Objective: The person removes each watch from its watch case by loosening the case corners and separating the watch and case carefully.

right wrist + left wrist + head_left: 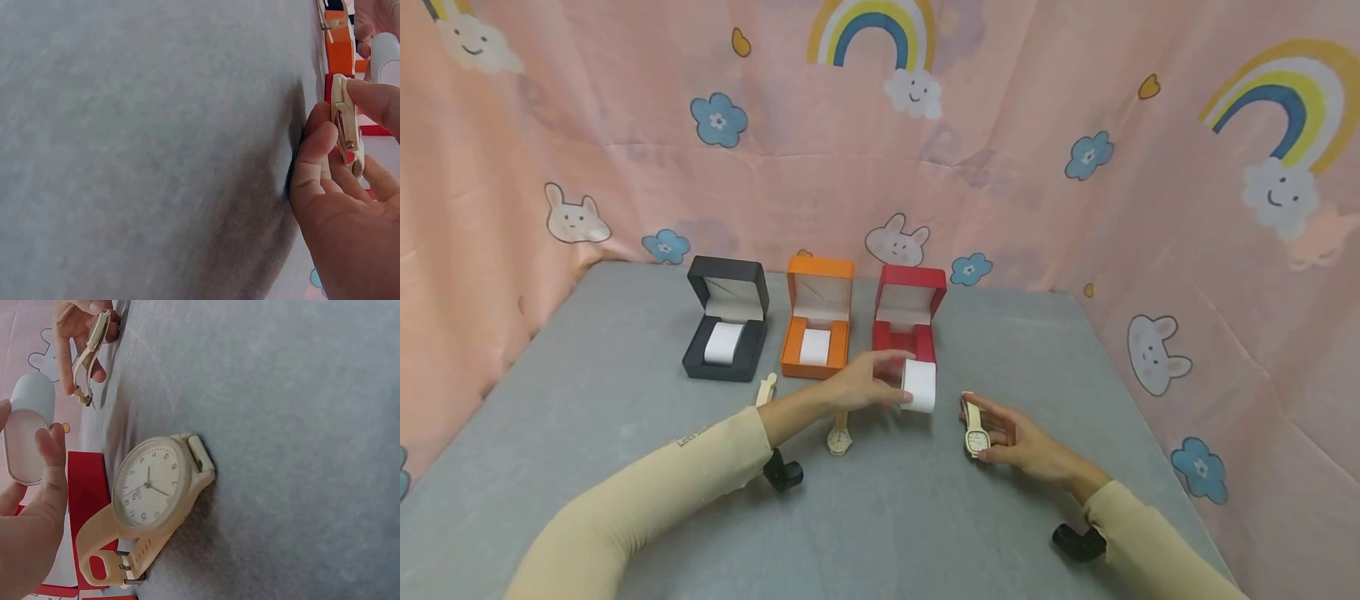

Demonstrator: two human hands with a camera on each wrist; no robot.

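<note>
My left hand grips a white watch cushion in front of the red watch box, whose lid stands up and whose inner slot shows red. In the left wrist view, thumb and fingers hold the cushion at its edges. My right hand holds a cream wristwatch between thumb and fingers, low over the table at the right. Its strap forms a loop in the left wrist view. Under my left forearm lies another cream wristwatch, dial up, strap buckled.
Left of the red box stand an orange watch box and a black watch box, both lids up, each with a white cushion inside. A third pale watch strap shows partly behind my left sleeve. A pink patterned curtain borders the grey table.
</note>
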